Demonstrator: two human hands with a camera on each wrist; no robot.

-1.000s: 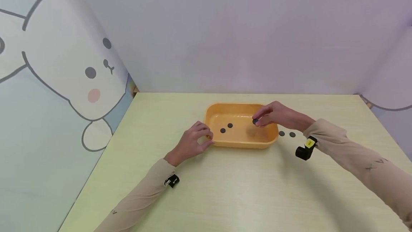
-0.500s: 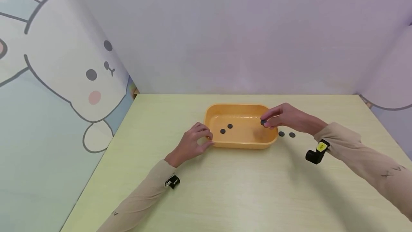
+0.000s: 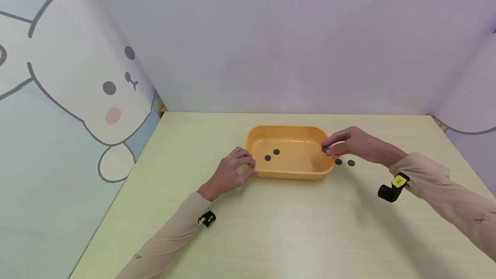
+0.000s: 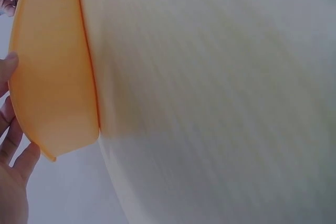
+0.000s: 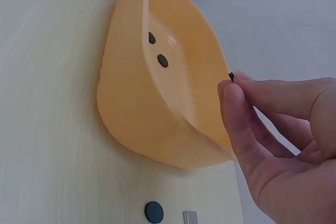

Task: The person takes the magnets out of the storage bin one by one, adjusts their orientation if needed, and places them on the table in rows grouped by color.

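An orange plastic tray [image 3: 290, 175] stands on the table. My left hand [image 3: 231, 170] holds its near left corner, fingers and thumb at the rim. Above the tray's right end, my right hand [image 3: 358, 145] pinches a small black disc [image 3: 324, 149] between thumb and fingertips. In the right wrist view that disc [image 5: 231, 77] shows edge-on. Two similar discs [image 5: 163, 61] lie apart on the tray floor, towards its left. On the table just right of the tray lie two more dark pieces; one is a round black disc [image 5: 154, 212], and the other shows a silvery side [image 5: 190, 217].
The pale wooden table [image 3: 271, 227] extends in front of the tray and to both sides. A plain lilac wall [image 3: 271, 46] rises behind it. At the left stands a panel with a cartoon rabbit [image 3: 89, 72].
My right hand has moved rightwards with the pinched disc, from over the tray's inside to its right end. The left hand, tray and other discs have stayed put.
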